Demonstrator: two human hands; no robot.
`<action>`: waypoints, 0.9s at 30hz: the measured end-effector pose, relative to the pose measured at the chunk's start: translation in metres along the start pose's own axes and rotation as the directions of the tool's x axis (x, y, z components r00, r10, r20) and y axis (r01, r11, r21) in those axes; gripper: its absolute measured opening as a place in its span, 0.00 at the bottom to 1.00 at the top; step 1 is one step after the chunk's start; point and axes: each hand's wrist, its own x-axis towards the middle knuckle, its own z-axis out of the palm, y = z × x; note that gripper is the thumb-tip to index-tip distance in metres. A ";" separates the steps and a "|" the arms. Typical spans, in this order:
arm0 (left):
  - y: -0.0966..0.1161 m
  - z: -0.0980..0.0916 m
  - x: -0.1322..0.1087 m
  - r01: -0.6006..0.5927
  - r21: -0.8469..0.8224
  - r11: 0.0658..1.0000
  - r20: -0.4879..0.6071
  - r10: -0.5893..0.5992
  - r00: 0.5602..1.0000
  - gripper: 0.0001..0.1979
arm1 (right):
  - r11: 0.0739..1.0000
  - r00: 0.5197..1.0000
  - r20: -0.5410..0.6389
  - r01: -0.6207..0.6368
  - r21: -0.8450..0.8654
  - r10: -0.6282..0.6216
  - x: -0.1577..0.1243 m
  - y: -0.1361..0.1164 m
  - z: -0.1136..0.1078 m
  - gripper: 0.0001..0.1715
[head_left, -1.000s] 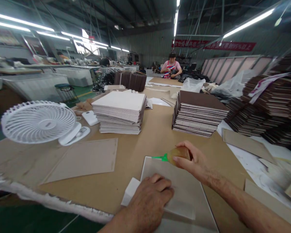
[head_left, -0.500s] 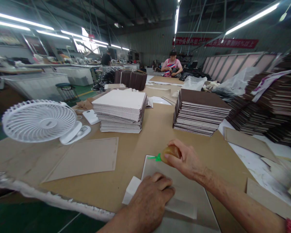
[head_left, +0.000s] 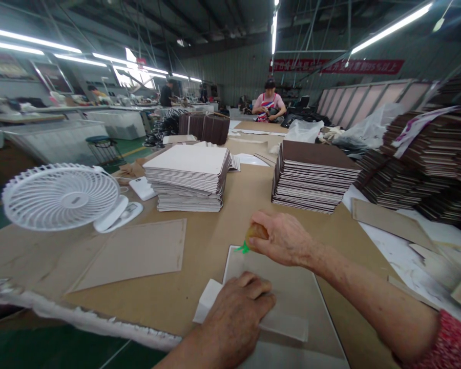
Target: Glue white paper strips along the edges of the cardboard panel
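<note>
My right hand (head_left: 282, 238) is closed round a small amber glue bottle (head_left: 255, 232) with a green nozzle (head_left: 241, 249). The nozzle points down at the far left corner of a grey board (head_left: 292, 292) lying flat on the table in front of me. My left hand (head_left: 236, 311) lies on the near left part of that board, fingers curled and pressing down on a folded white paper flap (head_left: 207, 306).
A white desk fan (head_left: 61, 197) stands at the left beside a loose cardboard sheet (head_left: 138, 251). A stack of white boards (head_left: 190, 177) and a stack of brown boards (head_left: 313, 174) sit further back. More brown stacks (head_left: 426, 164) fill the right. A person sits at the far end.
My right hand has carried the glue bottle leftward along the board's far edge and tipped the nozzle down towards its corner. My left hand has stayed put.
</note>
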 end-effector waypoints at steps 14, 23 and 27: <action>0.001 0.001 0.000 0.004 -0.037 0.999 -0.027 -0.005 1.000 0.25 | 0.994 0.997 0.023 0.080 -0.077 -0.078 0.006 -0.004 -0.004 0.08; -0.001 0.005 0.001 0.000 -0.043 0.999 -0.016 -0.001 1.000 0.28 | 0.994 0.998 0.036 0.054 -0.095 -0.051 0.006 -0.004 -0.008 0.08; -0.001 0.005 0.001 0.009 -0.041 0.999 -0.019 -0.010 1.000 0.28 | 0.995 0.999 0.006 0.050 -0.088 -0.050 0.005 -0.004 -0.003 0.09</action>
